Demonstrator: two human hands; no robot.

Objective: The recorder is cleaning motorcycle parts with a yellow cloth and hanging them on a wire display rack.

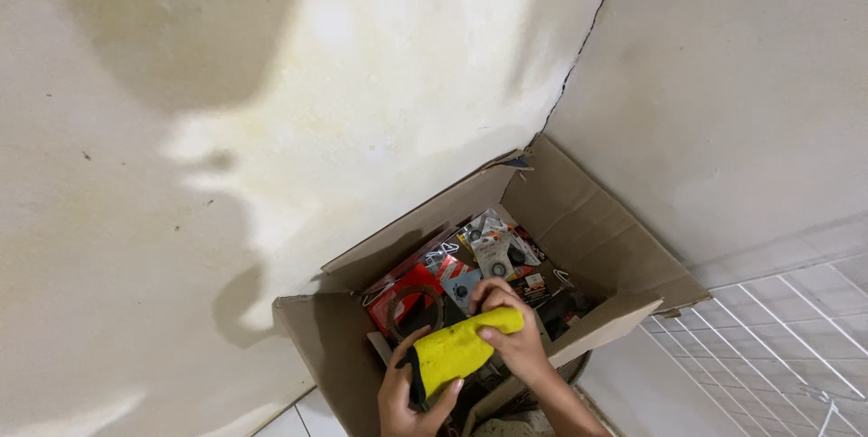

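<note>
**Yellow Bundle Held Over the Box**

While the open cardboard box (588, 229) in the wall corner is full of packaged parts (493, 252), the yellow bundle (463, 348) sits above it, not yet set down, left hand (409, 394) and right hand (514, 330) both closed around it.

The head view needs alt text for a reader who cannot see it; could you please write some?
Two bare hands, left hand and right hand, hold a yellow cloth over an open cardboard box of packaged small parts. The box stands in a corner of stained cream walls, beside a white wire grid.
</note>
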